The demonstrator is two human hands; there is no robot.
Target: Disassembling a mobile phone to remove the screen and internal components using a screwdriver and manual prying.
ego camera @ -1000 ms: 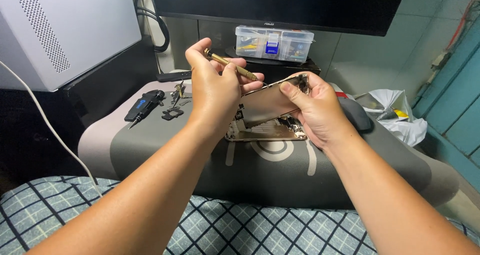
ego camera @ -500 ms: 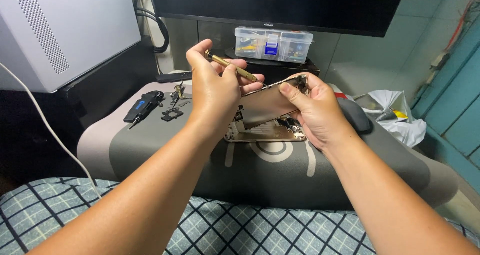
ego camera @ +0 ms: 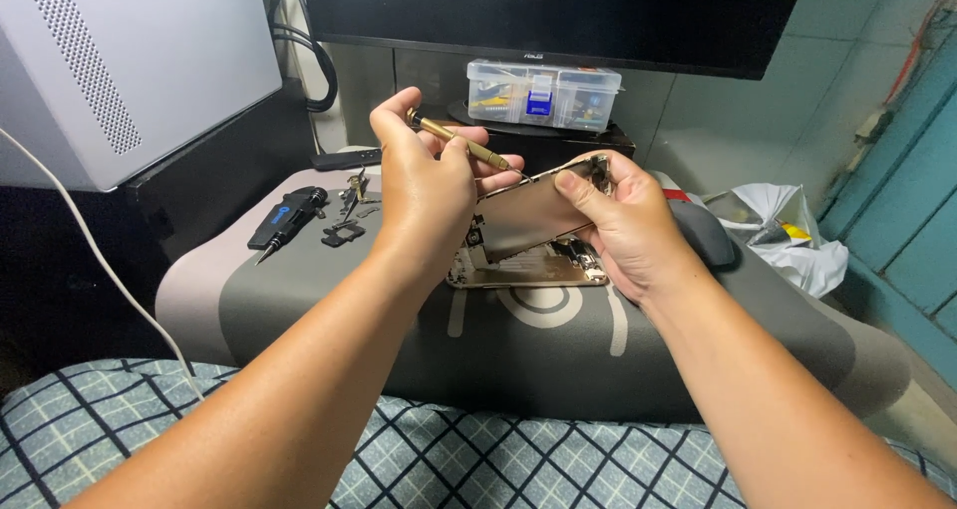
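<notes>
Step in hand, as judged from the head view: driver work at the upper edge of a lifted phone panel.

- Left hand [ego camera: 424, 185]: closed around a brass screwdriver [ego camera: 464, 142], fingers pinching the shaft, tip pointing right and down toward the top corner of the panel. Cannot tell whether the tip is seated on a screw; too small to resolve.
- Right hand [ego camera: 623, 225]: gripping the phone panel [ego camera: 528, 215] by its right edge, thumb on the upper face, fingers beneath. Panel tilted, raised just above the gold phone housing [ego camera: 528, 268], which lies flat on the grey pad [ego camera: 299, 300]. Lower left corner of the panel close to the housing; any link between the two hidden by the left hand.

Recommended technique:

1. Hold the panel at a shallow angle to the housing; avoid opening it wider, since a hidden ribbon cable between the two is likely.
2. Support the panel from beneath with the right fingertips, directly under the working point, to stop flexing.
3. Align the driver shaft square to the screw head before turning; apply light axial pressure and rotate with the fingertips only.
4. Brace the left wrist against the right hand for steadiness.
5. Work over the pad, so that a dropped screw lands near the small loose parts [ego camera: 344, 232] beside the black screwdriver [ego camera: 284, 220].
</notes>
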